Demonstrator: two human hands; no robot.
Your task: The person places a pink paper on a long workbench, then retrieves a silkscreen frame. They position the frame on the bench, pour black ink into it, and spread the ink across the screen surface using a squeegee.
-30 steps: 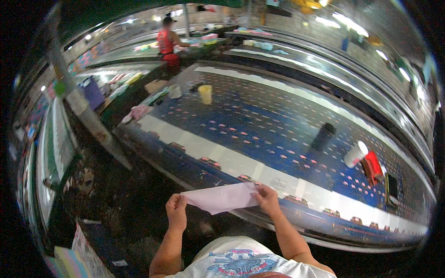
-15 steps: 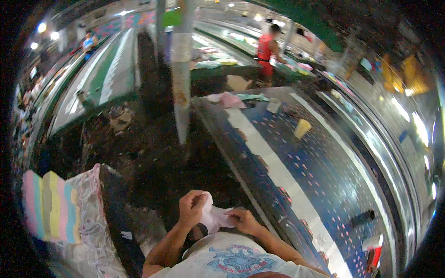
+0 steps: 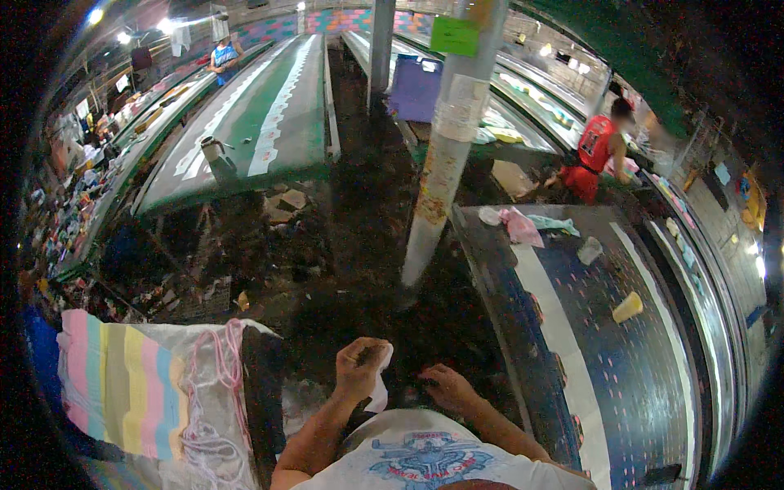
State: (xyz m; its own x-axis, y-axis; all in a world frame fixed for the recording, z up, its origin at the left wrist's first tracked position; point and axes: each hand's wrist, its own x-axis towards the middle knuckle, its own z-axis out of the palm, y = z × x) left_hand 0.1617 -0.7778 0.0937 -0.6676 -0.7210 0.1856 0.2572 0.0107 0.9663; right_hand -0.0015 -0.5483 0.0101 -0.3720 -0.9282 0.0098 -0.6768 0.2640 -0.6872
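Observation:
A crumpled pale pink cloth (image 3: pixel 378 384) hangs from my left hand (image 3: pixel 359 367), whose fingers are closed round it in front of my body. My right hand (image 3: pixel 447 388) is a little to the right, apart from the cloth, with curled fingers; what they hold, if anything, is unclear. A stack of pastel striped fabric (image 3: pixel 122 376) with loose pink strands lies at lower left.
A dark printing table (image 3: pixel 482 245), bearing a yellow cup (image 3: pixel 627 306) and rags, runs along my right. A metal post (image 3: pixel 445 131) rises ahead, near a purple bin (image 3: pixel 415 90). Long tables (image 3: pixel 186 155) stretch away. A person in red (image 3: pixel 593 151) and another in blue (image 3: pixel 224 59) stand farther off.
My view has swung left toward the aisle and striped fabric. The cloth, earlier stretched between both hands, is now bunched in my left hand, and my right hand has come away from it.

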